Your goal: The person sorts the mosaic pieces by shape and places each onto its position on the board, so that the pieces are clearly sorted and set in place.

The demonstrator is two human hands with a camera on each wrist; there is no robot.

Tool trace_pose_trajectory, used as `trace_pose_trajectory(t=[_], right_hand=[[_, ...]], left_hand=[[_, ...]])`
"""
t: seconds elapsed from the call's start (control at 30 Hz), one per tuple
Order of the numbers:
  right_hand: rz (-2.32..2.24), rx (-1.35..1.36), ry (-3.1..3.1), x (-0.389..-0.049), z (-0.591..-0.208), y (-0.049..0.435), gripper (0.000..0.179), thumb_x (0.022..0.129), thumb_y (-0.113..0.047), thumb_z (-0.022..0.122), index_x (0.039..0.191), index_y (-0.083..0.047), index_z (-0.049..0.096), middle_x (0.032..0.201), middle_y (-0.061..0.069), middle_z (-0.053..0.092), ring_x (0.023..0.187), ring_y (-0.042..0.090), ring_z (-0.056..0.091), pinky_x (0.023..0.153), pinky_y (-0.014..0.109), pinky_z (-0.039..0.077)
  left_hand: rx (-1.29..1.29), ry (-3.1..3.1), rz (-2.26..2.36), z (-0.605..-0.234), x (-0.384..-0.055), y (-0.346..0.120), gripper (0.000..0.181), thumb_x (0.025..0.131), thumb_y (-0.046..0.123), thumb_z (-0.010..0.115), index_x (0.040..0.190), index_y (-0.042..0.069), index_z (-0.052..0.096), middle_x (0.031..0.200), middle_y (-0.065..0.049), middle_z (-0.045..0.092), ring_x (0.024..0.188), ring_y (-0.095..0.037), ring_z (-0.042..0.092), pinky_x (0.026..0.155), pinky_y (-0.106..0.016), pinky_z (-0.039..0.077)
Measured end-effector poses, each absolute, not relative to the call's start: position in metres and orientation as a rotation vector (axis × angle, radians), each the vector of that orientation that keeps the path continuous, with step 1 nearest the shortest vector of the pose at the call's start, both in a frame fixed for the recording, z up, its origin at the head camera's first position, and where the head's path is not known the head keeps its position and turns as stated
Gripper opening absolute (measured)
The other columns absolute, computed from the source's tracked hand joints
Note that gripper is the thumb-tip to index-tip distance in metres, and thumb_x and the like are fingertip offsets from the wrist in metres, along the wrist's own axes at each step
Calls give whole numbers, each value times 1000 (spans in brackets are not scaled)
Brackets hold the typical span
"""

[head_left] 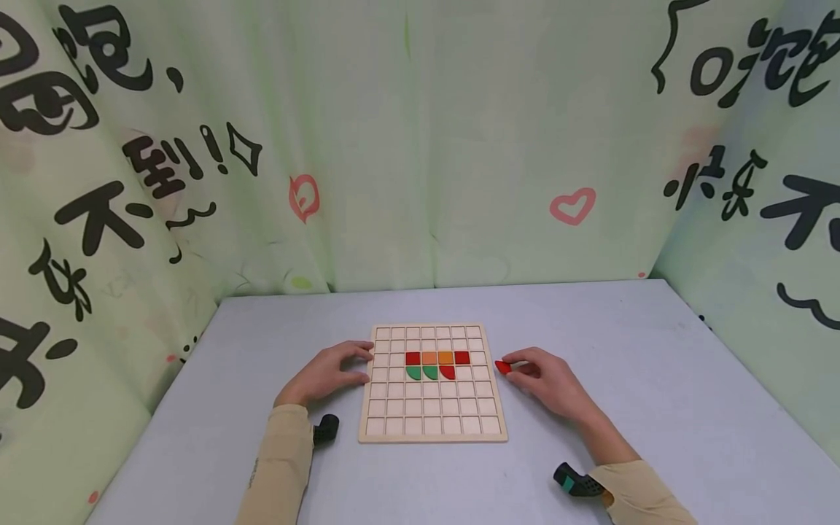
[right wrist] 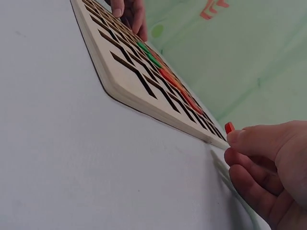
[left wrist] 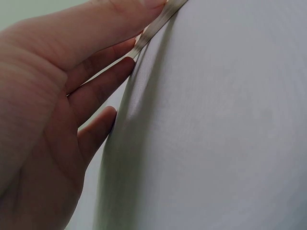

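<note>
A wooden grid board (head_left: 433, 439) lies on the table. My left hand (head_left: 328, 373) rests at its left edge, thumb and fingertips touching the rim with the fingers loosely extended. Just off the board's right edge, my right hand (head_left: 553, 385) pinches a small red quarter-circle tile (head_left: 502, 367) between thumb and fingertips; the right wrist view shows that red tile (right wrist: 229, 127) held above the table. One grid row holds a red square (head_left: 413, 358), orange squares (head_left: 429, 358) and another red square (head_left: 462, 358). Below them sit two green quarter-circle tiles (head_left: 413, 372) and a red one (head_left: 448, 372).
The white table (head_left: 420, 481) extends around the board on every side. A green curtain (head_left: 407, 146) with black lettering and red hearts hangs behind and at both sides. A black wrist device (head_left: 326, 430) is at the left cuff, another device (head_left: 577, 481) at the right.
</note>
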State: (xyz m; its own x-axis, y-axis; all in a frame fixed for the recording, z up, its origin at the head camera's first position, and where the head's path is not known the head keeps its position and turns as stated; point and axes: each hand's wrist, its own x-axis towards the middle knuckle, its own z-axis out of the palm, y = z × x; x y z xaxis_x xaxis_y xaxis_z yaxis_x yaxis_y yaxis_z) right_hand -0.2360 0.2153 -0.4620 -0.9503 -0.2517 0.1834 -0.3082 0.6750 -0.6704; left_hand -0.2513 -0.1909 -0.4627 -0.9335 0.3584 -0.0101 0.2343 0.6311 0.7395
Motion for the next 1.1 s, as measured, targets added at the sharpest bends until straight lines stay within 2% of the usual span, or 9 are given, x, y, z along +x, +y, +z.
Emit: trace_pose_trajectory(t=[0.3,0.53,0.8,1.1], right_hand=[[1280,417,-2846,-235,-456,204,30,90,-17,71,120,-12,68,120,7,63,99,20,61,81,28,54],[1303,450,-2844,-238,-453,189,27,90,-14,71,117,-13,69,120,7,64,100,20,62,87,34,55],[1248,546,-2840,-242,-456,172,25,86,-7,73,111,-10,71,109,4,65,90,15,62,81,29,55],[1101,698,-2827,-242,-455,160,21,85,-8,75,106,-7,75,101,2,66,86,14,57,74,26,53]], left_hand=[[543,2690,1187,-462,-252,-193,36,84,19,78,118,12,67,143,-1,52,138,-25,40,114,-43,33],[542,2689,1198,-462,-251,-192,35,84,18,78,116,12,68,143,-2,52,138,-27,40,113,-45,33],[534,2694,1198,-462,-251,-192,34,84,17,78,116,12,68,143,-2,52,138,-26,40,114,-45,32],[546,2693,1197,-461,-250,-192,36,84,17,78,117,11,67,143,-3,52,138,-27,40,114,-45,32]])
